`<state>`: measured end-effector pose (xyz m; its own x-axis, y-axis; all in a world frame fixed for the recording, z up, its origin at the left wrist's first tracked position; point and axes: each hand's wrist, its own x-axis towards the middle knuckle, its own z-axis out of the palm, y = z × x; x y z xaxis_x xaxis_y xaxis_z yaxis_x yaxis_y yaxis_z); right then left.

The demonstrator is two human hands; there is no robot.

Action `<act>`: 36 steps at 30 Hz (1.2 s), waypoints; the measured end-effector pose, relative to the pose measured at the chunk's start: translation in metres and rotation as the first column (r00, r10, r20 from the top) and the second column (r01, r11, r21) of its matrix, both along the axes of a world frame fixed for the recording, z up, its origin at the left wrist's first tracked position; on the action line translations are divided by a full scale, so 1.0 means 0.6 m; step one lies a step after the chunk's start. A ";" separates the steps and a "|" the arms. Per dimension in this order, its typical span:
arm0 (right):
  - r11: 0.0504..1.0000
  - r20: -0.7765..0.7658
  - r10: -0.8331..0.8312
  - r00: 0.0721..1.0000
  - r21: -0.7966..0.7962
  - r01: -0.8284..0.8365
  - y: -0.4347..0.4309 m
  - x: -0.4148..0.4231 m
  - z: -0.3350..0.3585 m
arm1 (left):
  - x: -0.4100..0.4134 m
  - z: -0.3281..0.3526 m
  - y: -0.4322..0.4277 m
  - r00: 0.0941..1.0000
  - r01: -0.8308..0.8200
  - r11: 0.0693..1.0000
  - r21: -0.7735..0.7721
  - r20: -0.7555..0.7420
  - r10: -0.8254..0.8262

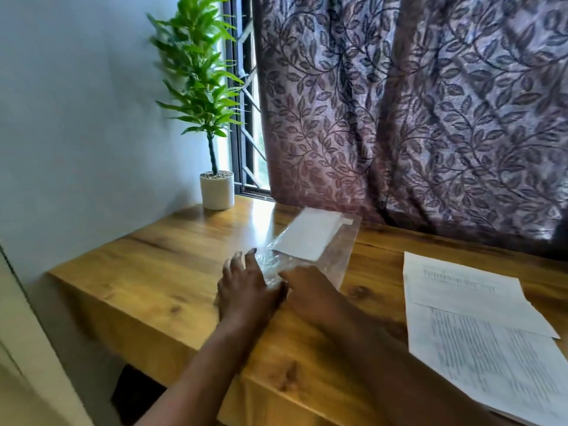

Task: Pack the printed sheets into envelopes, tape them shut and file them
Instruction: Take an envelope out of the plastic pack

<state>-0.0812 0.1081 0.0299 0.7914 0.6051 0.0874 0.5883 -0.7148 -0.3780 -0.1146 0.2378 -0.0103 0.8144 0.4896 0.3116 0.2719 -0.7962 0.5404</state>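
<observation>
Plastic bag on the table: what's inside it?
White envelopes lie inside the plastic bag, at its far end. Its crumpled near end is hidden by the left hand and right hand.

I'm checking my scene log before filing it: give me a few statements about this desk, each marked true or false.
The sheets lie to the right of the bag. True.
The plant stands on the floor. False: it stands on the desk.
The left hand and the right hand are both at the bag's near end. True.
The bag is empty. False: white envelopes lie inside.
</observation>
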 end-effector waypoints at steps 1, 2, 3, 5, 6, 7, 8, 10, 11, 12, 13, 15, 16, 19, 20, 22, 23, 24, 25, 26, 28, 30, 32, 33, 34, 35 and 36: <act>0.999 -0.005 -0.022 1.000 -0.034 0.021 0.010 0.004 -0.002 | 0.001 0.000 0.000 1.000 0.005 1.000 0.003 -0.001 -0.005; 0.997 0.001 -0.039 0.999 -0.069 0.039 0.015 0.007 -0.001 | 0.002 0.001 -0.002 1.000 0.008 1.000 0.005 0.002 -0.008; 0.994 0.018 -0.047 0.999 -0.098 0.049 0.025 0.006 0.002 | 0.002 0.001 0.001 1.000 0.005 1.000 0.001 0.006 -0.005; 0.996 0.096 -0.047 0.994 -0.069 0.054 0.035 0.001 0.007 | 0.001 0.000 0.002 1.000 0.005 1.000 -0.006 0.010 -0.005; 0.999 0.150 -0.046 0.988 -0.019 0.050 0.040 -0.004 0.009 | 0.001 -0.001 0.003 1.000 0.006 1.000 -0.008 0.008 -0.006; 0.999 0.192 -0.050 0.980 0.025 0.046 0.040 -0.010 0.009 | 0.002 -0.002 0.002 1.000 0.004 1.000 -0.008 0.006 -0.004; 0.998 0.211 -0.047 0.976 0.046 0.038 0.044 -0.016 0.008 | 0.002 -0.004 0.004 1.000 -0.004 1.000 -0.011 0.010 0.004; 0.998 0.184 -0.064 0.981 0.040 0.057 0.047 -0.024 0.003 | 0.003 -0.005 0.004 1.000 -0.015 1.000 -0.020 0.024 0.015; 0.996 0.168 -0.086 0.982 0.034 0.082 0.047 -0.026 0.002 | 0.003 -0.004 0.003 1.000 -0.017 0.999 -0.031 0.025 0.018; 0.994 0.162 -0.113 0.980 0.034 0.108 0.046 -0.025 0.002 | 0.003 -0.002 0.003 1.000 -0.016 0.999 -0.048 0.021 0.017; 0.991 0.152 -0.133 0.979 0.025 0.130 0.044 -0.024 0.003 | 0.002 0.001 0.002 1.000 -0.015 0.998 -0.066 0.016 0.016; 0.987 0.104 -0.154 0.982 -0.029 0.158 0.041 -0.024 0.009 | -0.001 0.004 0.000 1.000 -0.012 0.996 -0.085 0.021 0.014; 0.984 0.077 -0.165 0.983 -0.062 0.170 0.041 -0.025 0.010 | -0.002 0.005 0.000 1.000 -0.009 0.996 -0.085 0.025 0.011; 0.973 0.076 -0.177 0.981 -0.137 0.186 0.049 -0.024 0.009 | -0.004 0.004 0.002 1.000 0.002 0.996 -0.089 0.027 0.000; 0.972 0.069 -0.178 0.982 -0.142 0.186 0.054 -0.020 0.008 | -0.004 0.003 0.003 1.000 0.002 0.996 -0.090 0.029 0.001; 0.972 0.032 -0.192 0.981 -0.132 0.195 0.061 -0.005 0.009 | -0.004 0.001 0.002 1.000 -0.005 0.996 -0.089 0.029 0.007; 0.968 0.028 -0.200 0.979 -0.149 0.202 0.064 0.003 0.011 | -0.006 0.002 0.001 1.000 -0.007 0.996 -0.091 0.029 0.010; 0.962 0.027 -0.205 0.978 -0.178 0.207 0.066 0.010 0.014 | -0.006 0.003 0.000 1.000 -0.008 0.996 -0.092 0.027 0.011; 0.953 0.034 -0.206 0.978 -0.220 0.208 0.069 0.018 0.013 | -0.005 0.004 0.001 1.000 -0.013 0.996 -0.091 0.025 0.015; 0.943 0.047 -0.206 0.977 -0.259 0.211 0.071 0.024 0.013 | -0.004 0.005 0.001 1.000 -0.016 0.996 -0.088 0.023 0.018; 0.925 0.064 -0.225 0.972 -0.300 0.234 0.078 0.038 0.009 | -0.004 0.004 0.003 0.999 -0.021 0.996 -0.089 0.024 0.023; 0.909 0.052 -0.277 0.960 -0.311 0.279 0.080 0.057 0.000 | -0.003 0.004 0.000 1.000 -0.012 0.997 -0.082 0.011 0.013; 0.903 0.035 -0.304 0.952 -0.308 0.299 0.084 0.072 -0.003 | -0.003 0.003 -0.001 1.000 -0.014 0.998 -0.066 -0.005 0.014; 0.906 0.030 -0.310 0.950 -0.296 0.304 0.086 0.075 -0.001 | -0.003 0.003 0.001 1.000 -0.015 0.998 -0.062 -0.011 0.015; 0.910 0.038 -0.303 0.952 -0.283 0.301 0.085 0.076 0.002 | -0.003 0.004 0.000 1.000 -0.014 0.998 -0.061 -0.016 0.013; 0.916 0.065 -0.279 0.958 -0.282 0.286 0.087 0.073 0.005 | -0.004 0.005 0.001 1.000 -0.015 0.998 -0.061 -0.019 0.014; 0.920 0.107 -0.254 0.961 -0.279 0.275 0.089 0.071 0.008 | -0.004 0.006 0.001 1.000 -0.017 0.998 -0.060 -0.022 0.016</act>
